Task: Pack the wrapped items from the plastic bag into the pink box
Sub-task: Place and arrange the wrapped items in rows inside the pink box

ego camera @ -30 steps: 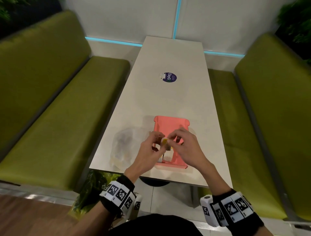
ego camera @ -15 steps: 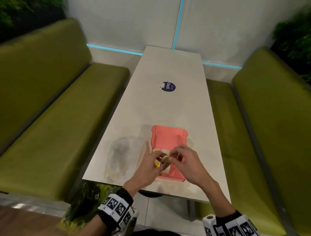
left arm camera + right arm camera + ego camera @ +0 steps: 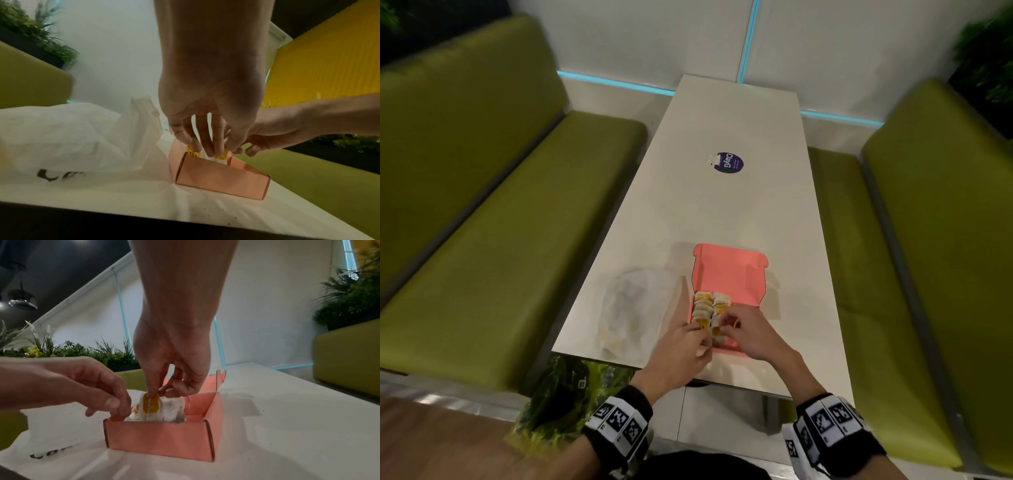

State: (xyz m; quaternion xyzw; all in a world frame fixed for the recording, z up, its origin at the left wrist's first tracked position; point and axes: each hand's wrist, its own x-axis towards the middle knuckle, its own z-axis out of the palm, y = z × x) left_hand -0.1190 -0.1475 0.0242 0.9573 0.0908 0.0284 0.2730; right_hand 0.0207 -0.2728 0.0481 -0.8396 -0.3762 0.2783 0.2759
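Counts on and around the worktop [image 3: 722, 212]

One pink box [image 3: 729, 277], lid open; one plastic bag [image 3: 630, 308]; one round dark sticker [image 3: 730, 162]; two green benches, one left [image 3: 493, 240] and one right [image 3: 928, 240]; two hands, left [image 3: 681, 346] and right [image 3: 753, 337]. Wrapped items [image 3: 710, 308] stand in two rows in the box, at least seven showing; the exact number cannot be told

Dim, soft indoor light — blurred, warped edges.
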